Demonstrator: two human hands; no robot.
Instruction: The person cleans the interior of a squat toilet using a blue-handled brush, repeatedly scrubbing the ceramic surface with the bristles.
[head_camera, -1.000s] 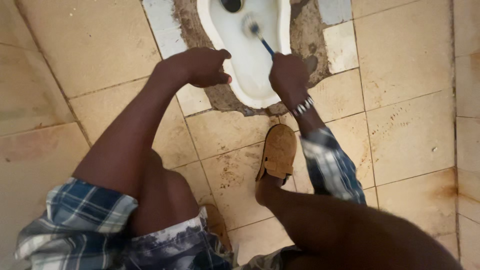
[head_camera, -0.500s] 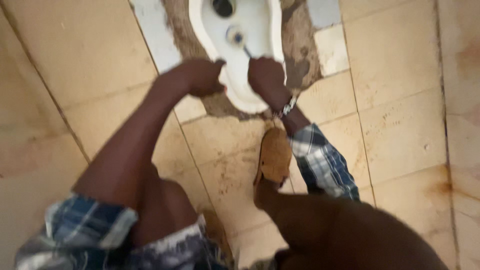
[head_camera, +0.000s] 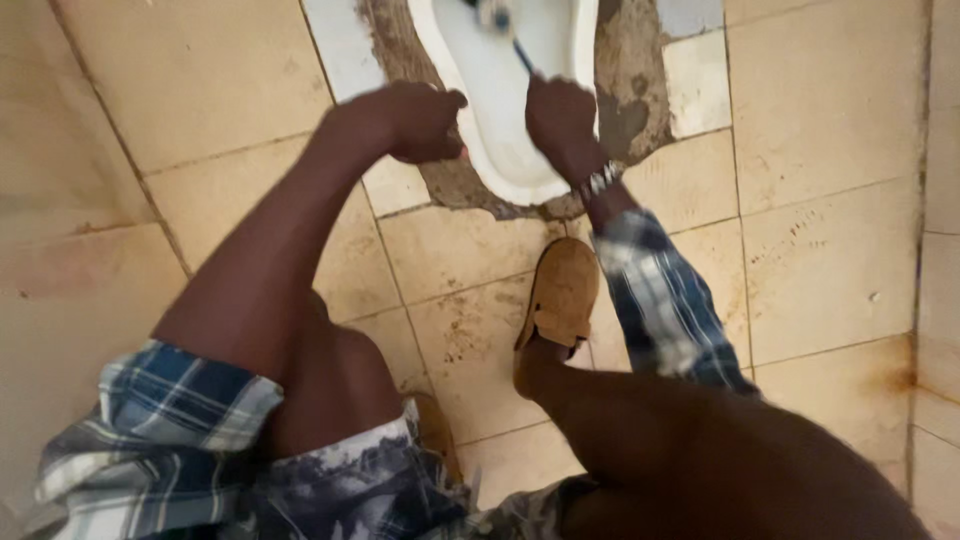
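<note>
The right hand (head_camera: 560, 115) is closing its grip around the blue handle of a toilet brush (head_camera: 508, 35), whose blurred head is lying in the white squat pan (head_camera: 500, 110), cut off at the top edge. The left hand (head_camera: 415, 122) is curling loosely at the pan's rim, holding nothing visible.

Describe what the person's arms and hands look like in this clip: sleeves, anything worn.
Both arms are bare from the elbow down, with blue, white and grey plaid shirt sleeves rolled or pushed up. The right sleeve reaches lower, to mid-forearm. A beaded black-and-white wristband circles the right wrist. The left hand and right hand wear no gloves.
</note>
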